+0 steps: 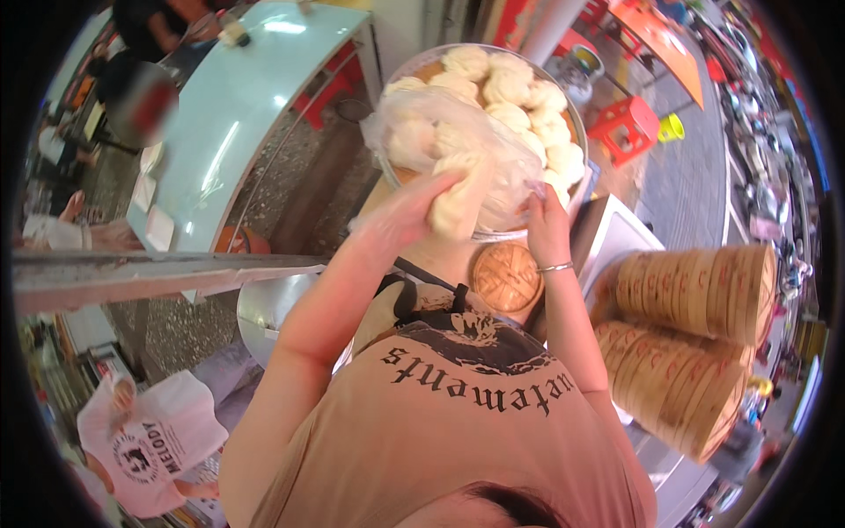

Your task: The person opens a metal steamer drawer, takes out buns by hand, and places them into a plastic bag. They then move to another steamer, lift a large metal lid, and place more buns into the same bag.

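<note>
My left hand (412,204) holds a pale steamed bun (455,198), blurred, at the mouth of a clear plastic bag (508,175). Fingers of my right hand (549,228) pinch the bag's near right edge; a metal bangle circles that wrist. Inside the bag's far part, more pale buns show through the film, though I cannot tell whether they lie in it or beneath it. Under the bag is a round tray (432,70) filled with several pleated buns (509,78). A small round woven bamboo lid (508,276) lies just nearer to me than the tray.
Two stacks of bamboo steamers (693,294) stand at my right, beside a metal-edged counter (610,228). A red plastic stool (624,130) and a yellow-green bucket (671,127) are beyond. At left are a pale glossy table (264,86), a metal rail (165,274) and other people.
</note>
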